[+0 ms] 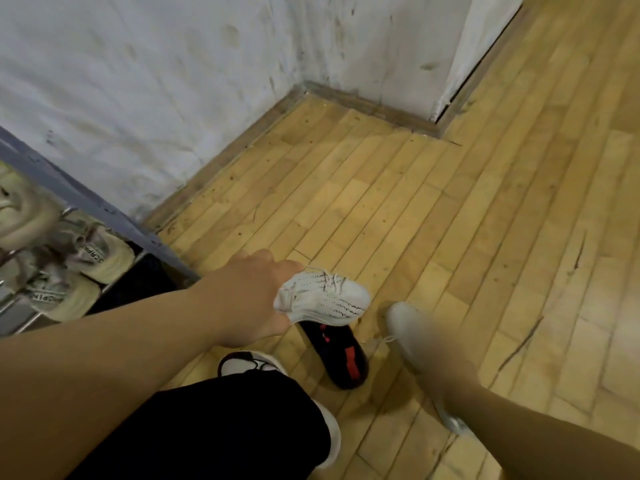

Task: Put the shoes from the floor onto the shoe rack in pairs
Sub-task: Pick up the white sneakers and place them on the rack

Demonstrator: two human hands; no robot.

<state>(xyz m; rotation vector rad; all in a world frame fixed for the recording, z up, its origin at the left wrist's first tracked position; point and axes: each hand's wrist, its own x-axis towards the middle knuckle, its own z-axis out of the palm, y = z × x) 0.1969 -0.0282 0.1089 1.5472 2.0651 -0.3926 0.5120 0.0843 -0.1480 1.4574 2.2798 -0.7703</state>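
Above the wooden plank floor [381, 209], the left hand [249, 296] grips a white knit sneaker [329, 299] by its heel, over a black-and-red shoe [343, 358]. The blurred right hand [433, 372] holds another white sneaker [403, 320]. A grey shoe rack [86, 199] stands left.

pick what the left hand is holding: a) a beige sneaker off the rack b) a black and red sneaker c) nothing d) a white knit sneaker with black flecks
D: the left hand grips the white knit sneaker by its heel end; the black and red sneaker lies on the floor.
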